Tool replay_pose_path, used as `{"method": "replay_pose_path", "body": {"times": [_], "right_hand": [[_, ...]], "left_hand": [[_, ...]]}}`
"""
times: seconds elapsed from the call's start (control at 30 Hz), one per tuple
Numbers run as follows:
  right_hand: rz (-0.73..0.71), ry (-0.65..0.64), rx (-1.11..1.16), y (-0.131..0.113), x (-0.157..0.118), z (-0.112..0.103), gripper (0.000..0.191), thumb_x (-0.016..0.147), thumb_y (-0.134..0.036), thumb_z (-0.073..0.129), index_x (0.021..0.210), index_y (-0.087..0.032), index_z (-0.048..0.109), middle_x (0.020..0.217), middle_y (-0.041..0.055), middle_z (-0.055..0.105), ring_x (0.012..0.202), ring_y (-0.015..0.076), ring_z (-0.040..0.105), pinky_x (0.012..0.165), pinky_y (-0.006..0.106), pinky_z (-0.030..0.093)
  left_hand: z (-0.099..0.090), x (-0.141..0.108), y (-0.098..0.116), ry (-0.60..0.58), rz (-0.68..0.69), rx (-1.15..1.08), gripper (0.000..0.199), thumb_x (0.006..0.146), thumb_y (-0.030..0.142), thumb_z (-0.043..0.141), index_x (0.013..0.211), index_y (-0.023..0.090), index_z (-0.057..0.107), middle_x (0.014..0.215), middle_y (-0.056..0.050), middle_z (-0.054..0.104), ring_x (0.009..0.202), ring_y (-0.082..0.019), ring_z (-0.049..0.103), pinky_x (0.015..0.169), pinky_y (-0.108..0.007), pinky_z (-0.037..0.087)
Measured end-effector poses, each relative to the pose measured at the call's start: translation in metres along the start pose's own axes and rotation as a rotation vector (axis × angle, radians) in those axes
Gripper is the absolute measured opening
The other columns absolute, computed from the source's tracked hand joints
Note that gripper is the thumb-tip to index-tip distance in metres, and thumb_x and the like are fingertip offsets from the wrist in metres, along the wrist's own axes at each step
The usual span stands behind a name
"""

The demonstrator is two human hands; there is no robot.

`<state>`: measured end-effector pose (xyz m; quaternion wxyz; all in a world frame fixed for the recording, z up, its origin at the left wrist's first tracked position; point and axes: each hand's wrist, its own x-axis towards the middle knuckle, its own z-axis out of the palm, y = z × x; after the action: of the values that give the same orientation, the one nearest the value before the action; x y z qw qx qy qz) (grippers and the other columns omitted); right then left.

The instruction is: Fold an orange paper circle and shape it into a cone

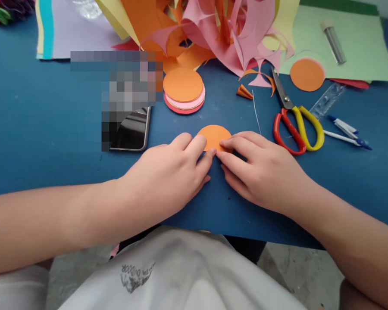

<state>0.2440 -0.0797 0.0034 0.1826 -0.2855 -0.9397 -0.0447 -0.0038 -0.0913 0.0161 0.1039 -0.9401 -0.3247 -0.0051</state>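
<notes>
Spreading across most of the view, the flat blue worktop (51,129) is cut off at every edge, and its far side at 12 o'clock is buried under a heap of orange, pink and yellow paper offcuts (213,30), so what lies beneath that heap cannot be made out. A pixelated grey patch (123,82) at 10 o'clock blanks out whatever is there and covers the upper part of a dark flat phone (131,133). At 2 o'clock a pale green paper sheet (358,47) runs out of view, carrying a loose orange paper circle (307,74) and a small clear tube (333,41).

The left hand (168,172) and the right hand (261,168) lie at the centre, fingertips meeting. Together they press down on the near edge of a small orange paper disc (214,134), and the fingers hide its lower part, so whether that edge is folded cannot be told. The part that shows is a plain, flat, matt arc lying on the worktop.

At 12 o'clock from the disc sits a stack of orange, pink and red paper circles (183,91). At 3 o'clock lie red-and-yellow-handled scissors (294,125), with a clear plastic ruler (326,101) and two white-and-blue pens (345,132) beyond.
</notes>
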Motion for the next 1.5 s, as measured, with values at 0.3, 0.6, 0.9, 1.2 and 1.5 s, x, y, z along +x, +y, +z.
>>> {"method": "replay_pose_path", "body": {"times": [0.3, 0.6, 0.9, 1.2, 1.5], "right_hand": [[0.117, 0.089, 0.077, 0.002, -0.006, 0.008, 0.022, 0.109, -0.012, 0.068, 0.092, -0.020, 0.080, 0.107, 0.0158, 0.088, 0.102, 0.0327, 0.082, 0.088, 0.048, 0.076], [0.251, 0.176, 0.171, 0.002, -0.009, 0.027, 0.007, 0.109, -0.022, 0.074, 0.110, -0.017, 0.079, 0.125, 0.0207, 0.083, 0.115, 0.0382, 0.073, 0.103, 0.064, 0.065], [0.010, 0.167, 0.173, 0.006, -0.008, 0.017, 0.005, 0.110, -0.017, 0.076, 0.111, -0.018, 0.081, 0.118, 0.0108, 0.089, 0.115, 0.0324, 0.077, 0.095, 0.051, 0.064], [-0.104, 0.216, 0.084, 0.017, -0.006, 0.003, 0.013, 0.109, -0.015, 0.079, 0.104, -0.027, 0.080, 0.118, 0.0013, 0.090, 0.111, 0.0267, 0.080, 0.102, 0.048, 0.062], [-0.208, 0.107, 0.138, 0.022, -0.006, 0.000, 0.020, 0.117, -0.014, 0.060, 0.111, -0.018, 0.079, 0.103, 0.0086, 0.088, 0.089, 0.0234, 0.078, 0.072, 0.040, 0.061]], "left_hand": [[-0.009, 0.005, -0.008, -0.024, 0.042, -0.009, 0.033, 0.114, 0.026, 0.060, 0.098, 0.010, 0.084, 0.100, -0.017, 0.075, 0.087, -0.032, 0.072, 0.071, -0.041, 0.063], [-0.007, 0.014, -0.017, -0.047, -0.132, -0.176, 0.039, 0.116, 0.025, 0.049, 0.136, 0.010, 0.078, 0.112, -0.017, 0.079, 0.099, -0.035, 0.079, 0.082, -0.047, 0.067], [0.005, 0.004, -0.019, 0.092, -0.116, -0.300, 0.039, 0.116, 0.019, 0.046, 0.107, 0.022, 0.084, 0.130, -0.007, 0.085, 0.091, -0.023, 0.079, 0.077, -0.033, 0.057], [0.006, 0.014, -0.031, 0.330, -0.042, -0.684, 0.025, 0.113, 0.012, 0.061, 0.101, 0.019, 0.082, 0.117, -0.005, 0.088, 0.105, -0.017, 0.082, 0.096, -0.027, 0.065], [0.015, 0.014, -0.035, 0.170, -0.030, -0.623, 0.028, 0.114, 0.020, 0.057, 0.109, 0.017, 0.084, 0.130, -0.014, 0.073, 0.112, -0.023, 0.073, 0.104, -0.036, 0.064]]}}
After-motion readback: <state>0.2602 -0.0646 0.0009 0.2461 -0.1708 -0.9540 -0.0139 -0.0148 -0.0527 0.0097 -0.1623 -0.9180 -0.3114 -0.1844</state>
